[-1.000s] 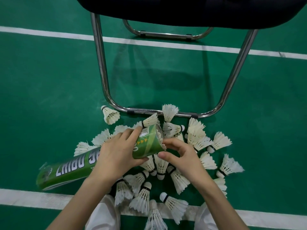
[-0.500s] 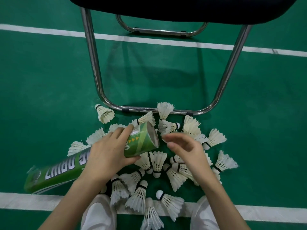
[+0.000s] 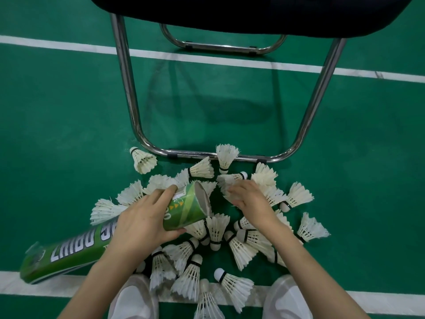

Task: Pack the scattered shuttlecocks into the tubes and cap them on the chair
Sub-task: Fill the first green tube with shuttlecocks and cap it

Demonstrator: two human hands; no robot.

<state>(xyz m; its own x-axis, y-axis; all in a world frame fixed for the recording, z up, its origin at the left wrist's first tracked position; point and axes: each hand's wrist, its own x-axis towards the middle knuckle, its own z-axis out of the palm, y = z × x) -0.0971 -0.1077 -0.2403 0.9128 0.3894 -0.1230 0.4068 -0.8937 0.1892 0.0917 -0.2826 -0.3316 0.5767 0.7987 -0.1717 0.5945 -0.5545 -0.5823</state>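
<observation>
Both hands: left (image 3: 143, 221) grips tube (image 3: 76, 249), right (image 3: 249, 199) touches shuttlecocks (image 3: 232, 179).

One green tube (image 3: 69, 254); one chair (image 3: 253, 12), with two chrome floor loops showing, the near one (image 3: 207, 155) and the far one (image 3: 220, 48); two hands, the left hand (image 3: 142, 224) and the right hand (image 3: 250, 199); two white shoes, one (image 3: 133, 298) and another (image 3: 287, 295); two white floor lines, far (image 3: 57, 43) and near (image 3: 379, 302); roughly two dozen white shuttlecocks (image 3: 216, 226), overlapping too much for an exact count.
</observation>
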